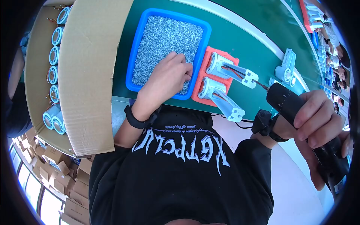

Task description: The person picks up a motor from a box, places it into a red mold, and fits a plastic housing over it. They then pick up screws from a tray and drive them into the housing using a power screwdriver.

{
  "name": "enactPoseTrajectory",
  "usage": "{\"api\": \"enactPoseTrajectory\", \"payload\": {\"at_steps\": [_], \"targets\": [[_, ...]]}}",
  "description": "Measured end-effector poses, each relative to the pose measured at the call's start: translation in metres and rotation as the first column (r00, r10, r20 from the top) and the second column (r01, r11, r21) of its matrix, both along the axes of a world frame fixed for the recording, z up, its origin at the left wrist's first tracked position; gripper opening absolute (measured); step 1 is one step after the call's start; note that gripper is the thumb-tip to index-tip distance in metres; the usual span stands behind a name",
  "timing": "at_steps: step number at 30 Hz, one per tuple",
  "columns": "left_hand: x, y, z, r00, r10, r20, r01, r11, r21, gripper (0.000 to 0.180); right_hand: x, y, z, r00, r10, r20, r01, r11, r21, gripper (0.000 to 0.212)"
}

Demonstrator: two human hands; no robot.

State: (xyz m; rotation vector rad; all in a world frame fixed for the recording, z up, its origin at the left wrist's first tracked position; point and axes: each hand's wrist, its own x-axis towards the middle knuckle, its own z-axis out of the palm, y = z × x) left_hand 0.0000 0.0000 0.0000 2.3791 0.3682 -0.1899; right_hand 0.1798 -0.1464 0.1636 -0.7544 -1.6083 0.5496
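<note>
My left hand [167, 78] rests over the near right part of a blue tray [132, 62] heaped with small silvery screws [168, 35]. Its fingers are curled together among the screws, and their tips are hidden. In my right hand [318, 119] is a black electric screwdriver [284, 98], gripped round its body. The thin bit points left at the end of a light-blue housing [246, 78]; whether it touches cannot be made out. That housing lies in a red holder [194, 96] beside the tray, with a second similar housing [229, 106] nearer me.
A cardboard box [90, 75] stands on the left, holding several round light-blue motor parts [53, 55] with wires. More light-blue parts [284, 73] lie to the right on the green tabletop [240, 33]. Other people work at the far right. Cartons [56, 165] are stacked at lower left.
</note>
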Motion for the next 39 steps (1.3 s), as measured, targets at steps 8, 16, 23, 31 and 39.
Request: {"api": "enactPoseTrajectory", "payload": {"at_steps": [8, 16, 23, 31, 39], "targets": [[-0.005, 0.008, 0.0, 0.962, 0.247, 0.118, -0.21, 0.942, -0.261, 0.01, -0.005, 0.01, -0.004, 0.987, -0.017, -0.159, 0.029, 0.997, 0.072, 0.078], [0.03, -0.017, 0.0, 0.741, 0.432, 0.513, -0.187, 0.868, -0.461, 0.011, 0.012, 0.002, -0.009, 0.975, -0.076, -0.207, 0.081, 0.997, 0.014, 0.083], [0.04, -0.036, -0.015, 0.765, 0.543, 0.347, -0.163, 0.683, -0.712, 0.015, 0.014, 0.011, -0.015, 0.97, 0.003, -0.243, 0.006, 0.999, 0.039, 0.081], [0.039, -0.042, -0.019, 0.736, 0.592, 0.329, -0.168, 0.63, -0.759, 0.014, 0.018, -0.005, -0.018, 0.951, -0.145, -0.273, 0.161, 0.986, 0.036, 0.077], [0.036, -0.044, -0.018, 0.634, 0.66, 0.403, -0.077, 0.573, -0.816, 0.012, 0.032, -0.044, 0.008, 0.887, -0.109, -0.449, 0.205, 0.964, 0.171, 0.064]]}}
